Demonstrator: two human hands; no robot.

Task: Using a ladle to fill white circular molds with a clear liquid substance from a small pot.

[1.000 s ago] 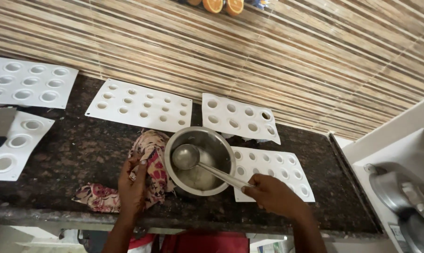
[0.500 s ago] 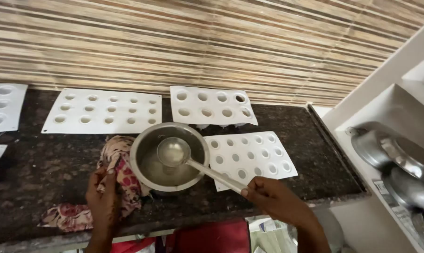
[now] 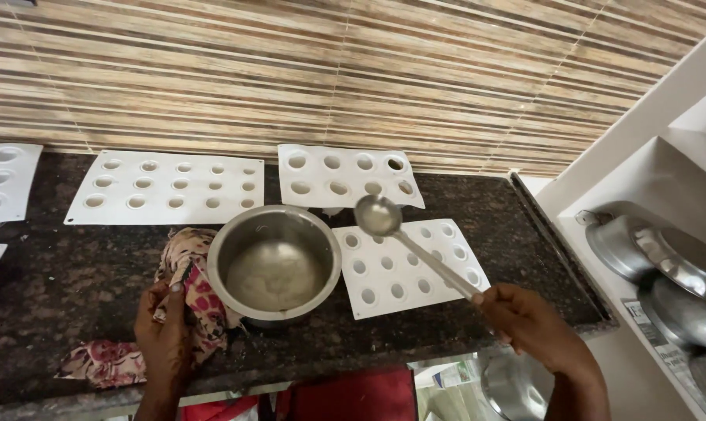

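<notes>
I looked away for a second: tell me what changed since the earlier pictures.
The right hand lifted the ladle out of the steel pot and swung it right, over the white moulds. The left hand keeps its grip on the floral cloth beside the pot; pot and moulds stayed put.

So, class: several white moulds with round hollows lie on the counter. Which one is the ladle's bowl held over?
The white mould right of the steel pot, nearest the right hand. The ladle hangs over its far-left corner; the others lie clear of it.

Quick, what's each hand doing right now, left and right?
Left hand: closed on the floral cloth beside the steel pot.
Right hand: closed on the handle of the steel ladle, its bowl above the white moulds.
</notes>
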